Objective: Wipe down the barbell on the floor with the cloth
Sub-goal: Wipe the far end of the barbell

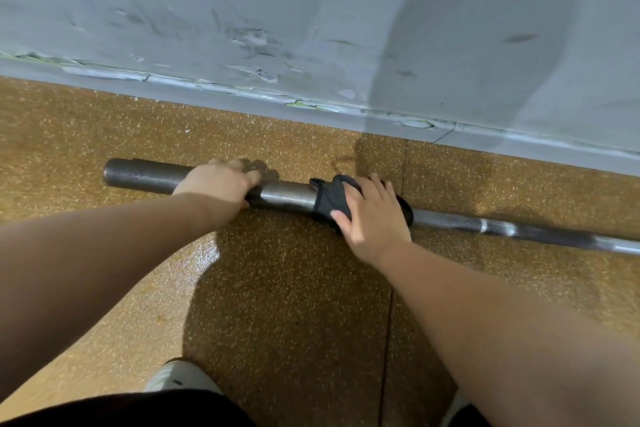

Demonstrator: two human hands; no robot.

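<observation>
A dark steel barbell (287, 196) lies on the speckled brown floor, its thick sleeve end at the left and its thinner shaft running off to the right. My left hand (218, 184) grips the sleeve from above, fingers curled over it. A black cloth (327, 199) is wrapped over the inner end of the sleeve, at the collar. My right hand (372, 215) presses on the cloth with fingers spread, thumb on the near side.
A scuffed grey wall (311, 28) with a chipped baseboard (311, 104) runs just behind the barbell. A seam in the floor mat (391, 305) passes under my right arm. My white shoe (180, 378) and dark shorts (121, 409) show at the bottom edge.
</observation>
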